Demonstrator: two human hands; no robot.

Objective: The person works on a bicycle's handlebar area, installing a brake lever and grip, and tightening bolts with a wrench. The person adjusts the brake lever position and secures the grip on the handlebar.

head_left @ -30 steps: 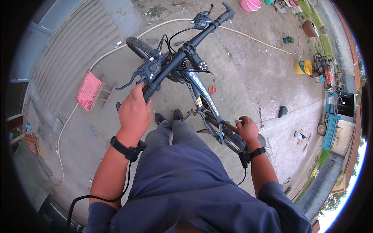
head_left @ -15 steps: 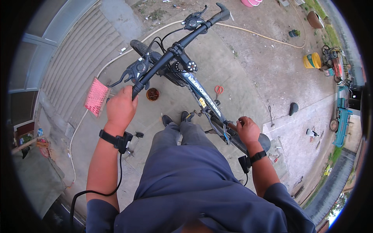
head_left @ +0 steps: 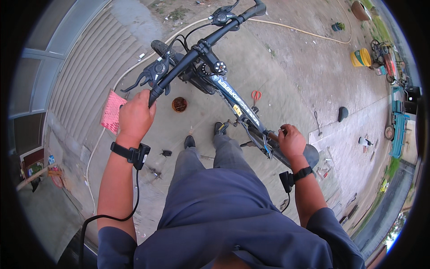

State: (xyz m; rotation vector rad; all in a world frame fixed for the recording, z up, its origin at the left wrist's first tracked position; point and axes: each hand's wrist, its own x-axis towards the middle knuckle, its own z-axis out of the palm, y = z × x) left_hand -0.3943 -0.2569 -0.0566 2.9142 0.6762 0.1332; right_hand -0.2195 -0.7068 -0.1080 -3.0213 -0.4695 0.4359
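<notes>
A black and blue bicycle stands diagonally before me, handlebar at the upper left and rear wheel at the lower right. My left hand is closed around the near grip of the handlebar, below the brake lever. Behind the frame's top tube, my right hand has its fingers curled over the seat-tube top, where no saddle shows. Its palm side is hidden. A strap with a small black device sits on each wrist.
On the ground lie red-handled scissors, a dark saddle-shaped piece and a pink woven mat. A brown pot stands left of the bicycle. A long hose curves across the yard. A yellow bucket and a teal cart are at right.
My feet have moved apart, the right one stepping forward. The bicycle has shifted slightly over the ground with both hands still at it.
</notes>
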